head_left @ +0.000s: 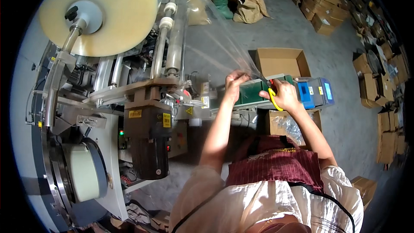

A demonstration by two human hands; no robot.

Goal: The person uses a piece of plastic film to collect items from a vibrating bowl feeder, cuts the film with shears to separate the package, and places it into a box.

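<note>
Clear plastic film [217, 30] stretches down from the machine's rollers to my hands, gathered into a narrow bunch at its lower end. My left hand [235, 85] is closed, pinching this bunched film above the green conveyor belt [252, 92]. In my right hand [285, 96] is a pair of scissors [272, 99] with yellow and red handles. Their dark blades point up and left toward the film, close to its gathered end. Whether the blades touch the film I cannot tell.
At left stands a large machine with a film roll [125, 21], metal rollers [174, 47] and a black motor [148, 146]. A blue device [321, 91] sits at the belt's right end. One open carton [282, 59] lies beyond the belt, another [317, 118] with clear bags nearer me.
</note>
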